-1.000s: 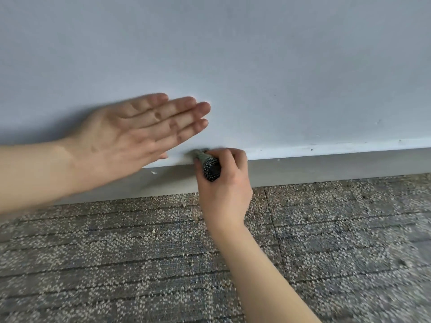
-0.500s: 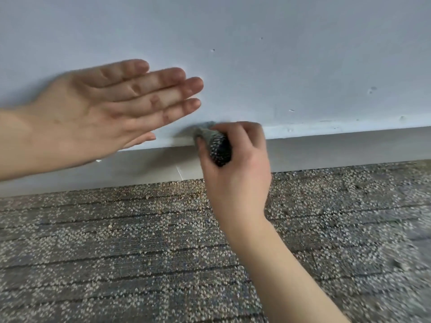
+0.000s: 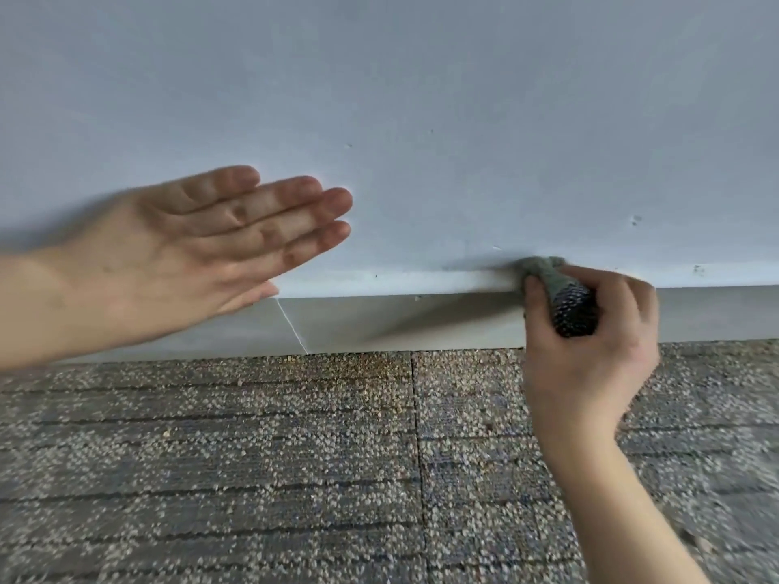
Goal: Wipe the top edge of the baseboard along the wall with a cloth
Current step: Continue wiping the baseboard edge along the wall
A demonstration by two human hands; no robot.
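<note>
Head view. Pale wall point(image 3: 463, 99) fills the upper half of the frame, speckled carpet point(image 3: 253, 457) the lower half. The grey baseboard point(image 3: 400, 320) runs between them, its lighter top edge point(image 3: 400, 282) forming a narrow ledge. Left hand point(image 3: 181, 255), centre left: flat, fingers straight, holding nothing; contact with the wall unclear from blur. Right hand point(image 3: 590, 364), centre right: fingers curled round a rolled dark cloth point(image 3: 567, 299), whose tip presses on the top edge. Judgement: wiping is mid-pass. Specks show on both sides of the cloth, so the finished length cannot be told.
</note>
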